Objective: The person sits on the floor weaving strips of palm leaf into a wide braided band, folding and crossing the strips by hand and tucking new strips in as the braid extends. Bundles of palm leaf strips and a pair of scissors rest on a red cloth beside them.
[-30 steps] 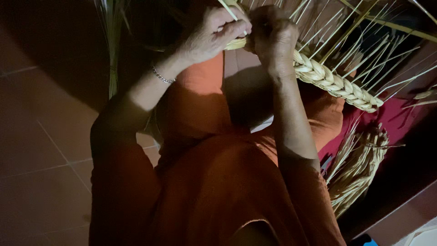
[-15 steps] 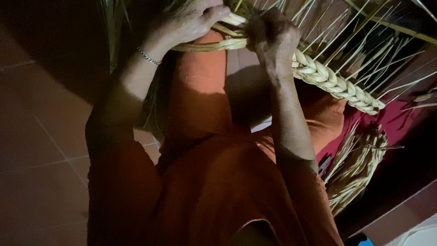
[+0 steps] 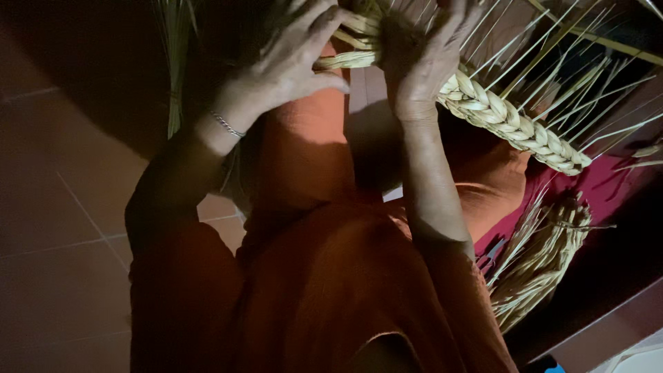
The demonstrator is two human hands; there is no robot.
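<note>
A thick straw braid (image 3: 514, 124) runs from the upper middle down to the right, with many thin loose strands (image 3: 552, 48) fanning out above it. My right hand (image 3: 425, 62) grips the braid's working end near the top. My left hand (image 3: 290, 65), with a thin bracelet on the wrist, has its fingers spread over a flat straw strip (image 3: 345, 61) that leads across to the braid. Both hands are raised above my lap, which is covered in orange cloth (image 3: 331, 276). The fingertips are partly cut off by the top edge.
A bundle of finished braid and loose straw (image 3: 545, 262) lies at my right on a red cloth (image 3: 608, 186). Green leaf blades (image 3: 173, 62) hang at the upper left. Brown floor tiles (image 3: 62, 228) spread to the left in dim light.
My left hand has moved up and left, drawing a flat straw strip out sideways from the braid, and its fingers have spread. My right hand stays on the braid end.
</note>
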